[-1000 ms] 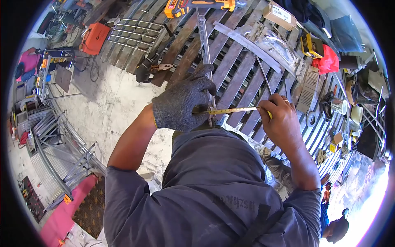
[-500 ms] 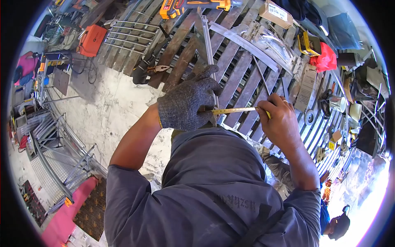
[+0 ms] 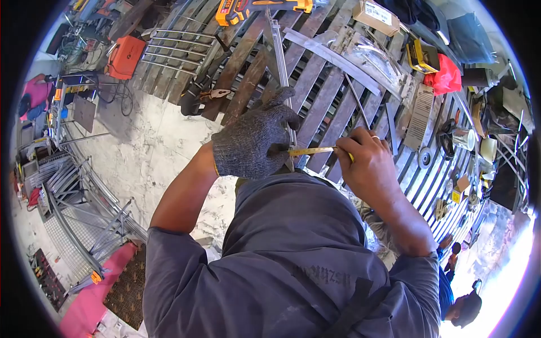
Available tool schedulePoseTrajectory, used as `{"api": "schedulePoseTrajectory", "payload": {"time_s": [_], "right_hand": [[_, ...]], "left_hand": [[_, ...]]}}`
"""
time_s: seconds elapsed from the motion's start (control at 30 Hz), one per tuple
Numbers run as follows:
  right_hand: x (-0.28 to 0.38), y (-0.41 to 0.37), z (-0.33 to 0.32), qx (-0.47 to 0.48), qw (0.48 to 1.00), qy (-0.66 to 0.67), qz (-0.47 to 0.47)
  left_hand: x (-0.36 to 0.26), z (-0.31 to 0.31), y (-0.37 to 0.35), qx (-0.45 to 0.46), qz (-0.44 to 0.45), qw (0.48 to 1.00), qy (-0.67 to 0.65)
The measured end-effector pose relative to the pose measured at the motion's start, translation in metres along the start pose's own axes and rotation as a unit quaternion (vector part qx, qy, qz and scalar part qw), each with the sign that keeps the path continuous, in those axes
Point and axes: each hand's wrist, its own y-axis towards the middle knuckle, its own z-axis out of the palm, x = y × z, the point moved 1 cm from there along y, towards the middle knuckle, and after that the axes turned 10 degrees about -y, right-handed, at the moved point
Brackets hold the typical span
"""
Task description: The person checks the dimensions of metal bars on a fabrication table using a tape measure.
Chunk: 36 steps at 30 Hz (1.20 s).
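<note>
My left hand (image 3: 251,141), in a dark grey knit glove, is closed around a slim silver metal bar (image 3: 280,53) that runs from my waist out across the slatted bench. Its thumb sits at one end of a yellow tape measure (image 3: 311,151), whose short stretch of blade crosses to the right. Bare and wearing a ring, my right hand (image 3: 369,166) grips the tape measure at the other end. The fingers mostly hide the case, and a bit of yellow shows between them.
The bench is made of wooden slats (image 3: 324,121). At its far edge lies an orange-and-black power tool (image 3: 262,8). Pliers (image 3: 216,94), a metal grille (image 3: 177,52) and a flat strip (image 3: 332,59) rest on it. Another person (image 3: 463,308) is at lower right.
My right hand has moved left toward my gloved hand, and the exposed tape blade is shorter. My left hand keeps its hold, shifting only slightly.
</note>
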Motion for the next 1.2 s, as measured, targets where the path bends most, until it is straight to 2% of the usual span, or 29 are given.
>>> {"api": "schedulePoseTrajectory", "payload": {"time_s": [0.27, 0.37, 0.47, 0.53, 0.7, 0.87, 0.97, 1.2], "right_hand": [[0.008, 0.002, 0.008, -0.001, 1.000, 0.003, -0.004], [0.009, 0.004, 0.008, 0.008, 1.000, 0.004, -0.002], [0.010, 0.004, 0.006, 0.011, 1.000, 0.000, 0.001], [0.010, 0.004, 0.006, 0.005, 1.000, -0.001, 0.000], [0.012, 0.003, 0.005, 0.007, 1.000, -0.004, 0.005], [0.008, 0.002, 0.005, -0.001, 1.000, 0.001, 0.003], [0.008, 0.002, 0.004, 0.010, 1.000, -0.003, 0.013], [0.008, 0.002, 0.005, 0.011, 1.000, -0.004, 0.012]], "left_hand": [[-0.005, -0.005, -0.006, 0.021, -0.018, 0.999, 0.018], [-0.002, -0.004, -0.009, -0.008, -0.023, 1.000, -0.004], [-0.001, -0.005, -0.010, -0.009, -0.018, 1.000, -0.012], [0.007, -0.007, -0.012, 0.025, 0.011, 1.000, 0.008], [0.004, -0.006, -0.009, 0.017, -0.052, 0.998, -0.025], [-0.001, -0.008, -0.005, 0.044, -0.001, 0.999, 0.010], [0.003, -0.001, -0.006, -0.028, 0.041, 0.999, -0.003], [0.004, -0.002, -0.005, -0.017, 0.043, 0.999, -0.007]]}}
